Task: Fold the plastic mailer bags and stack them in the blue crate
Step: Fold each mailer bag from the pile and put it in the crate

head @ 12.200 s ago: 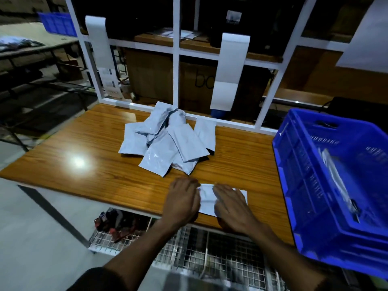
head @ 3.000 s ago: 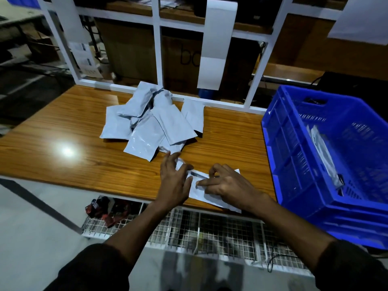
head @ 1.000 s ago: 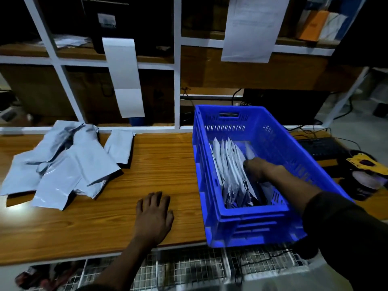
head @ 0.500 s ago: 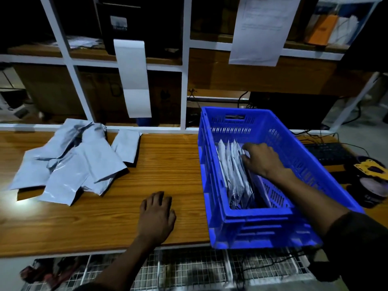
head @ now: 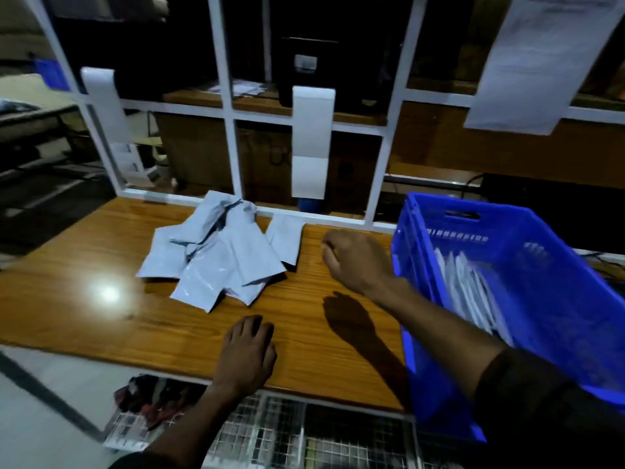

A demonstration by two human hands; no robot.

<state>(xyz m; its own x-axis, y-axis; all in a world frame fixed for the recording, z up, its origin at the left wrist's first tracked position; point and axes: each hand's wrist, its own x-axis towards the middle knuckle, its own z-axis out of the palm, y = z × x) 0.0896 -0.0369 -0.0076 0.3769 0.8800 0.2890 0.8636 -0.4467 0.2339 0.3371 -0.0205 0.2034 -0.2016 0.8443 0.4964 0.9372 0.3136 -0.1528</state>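
Mailer bags (head: 216, 255) lie in one loose grey-white heap on the wooden worktop (head: 84, 299), well to the left of the blue crate (head: 558, 299). The heap overlaps itself so much that an exact count cannot be told; roughly six or seven separate bags show, one of them (head: 286, 242) lying at the heap's right edge, the side nearest the crate, partly apart from the rest. Inside the crate a second group, the folded bags (head: 470, 292), stands on edge in one row against the crate's left wall; several thin edges show, but blur keeps their number uncertain.

One crate is in view, sitting at the right end of the worktop and overhanging its front edge.

Two hands show. The left hand (head: 248, 350) rests palm down on the worktop, left of the crate and in front of the heap, its fingers relaxed and holding nothing. The right hand (head: 355, 258) hangs above the worktop between the heap and the crate's left wall, fingers loosely curled, nothing visible in it; its shadow falls on the wood below it. A dark sleeve (head: 541, 401) covers the right forearm where it crosses the crate's front corner.

Behind the crate and heap runs a white frame (head: 389, 164) with two white paper strips (head: 313, 140) hanging from it to the crate's left, and one large printed sheet (head: 541, 62) hanging above the crate. Below the worktop's front edge lies a wire grid (head: 287, 434).
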